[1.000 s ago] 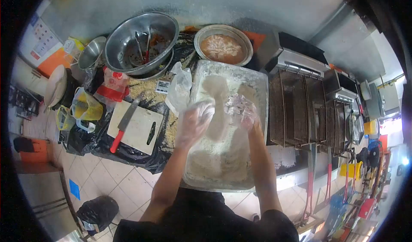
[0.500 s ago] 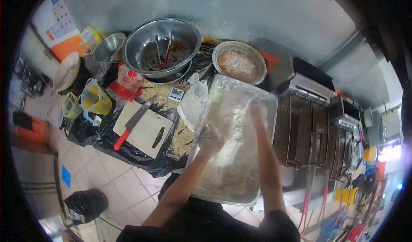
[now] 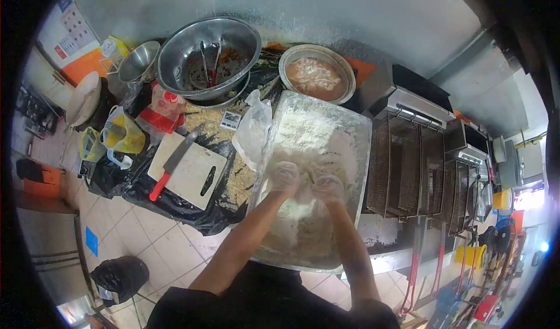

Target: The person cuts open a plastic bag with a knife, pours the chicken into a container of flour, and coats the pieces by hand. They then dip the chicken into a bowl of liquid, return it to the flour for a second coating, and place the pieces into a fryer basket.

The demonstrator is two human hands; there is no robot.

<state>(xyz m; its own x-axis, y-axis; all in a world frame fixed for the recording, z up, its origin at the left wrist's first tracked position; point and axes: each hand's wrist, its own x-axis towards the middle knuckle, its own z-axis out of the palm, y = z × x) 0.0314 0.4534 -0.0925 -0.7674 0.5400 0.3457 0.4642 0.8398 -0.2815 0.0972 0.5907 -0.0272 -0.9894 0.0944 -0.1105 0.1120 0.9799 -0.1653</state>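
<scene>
A large metal tray (image 3: 357,132) full of white flour stands in front of me. Both my hands wear thin clear plastic gloves and are down in the flour near the tray's middle. My left hand (image 3: 283,176) and my right hand (image 3: 328,187) are close together, fingers curled into the flour, with flour heaped between them. Whether a piece of food lies under the flour in my hands I cannot tell. Beyond the tray's far end sits a round metal bowl (image 3: 317,74) holding pale marinated pieces.
Left of the tray lie a crumpled plastic bag (image 3: 252,132), a white cutting board (image 3: 188,171) with a red-handled knife (image 3: 170,167), yellow jugs (image 3: 123,134) and a big steel bowl (image 3: 208,56) with tongs. Fryer baskets (image 3: 402,163) stand to the right. Crumbs cover the black-lined counter.
My hands were spread apart in the tray, the right one reaching far up. Now both have drawn back together at the tray's middle, pressed into the flour.
</scene>
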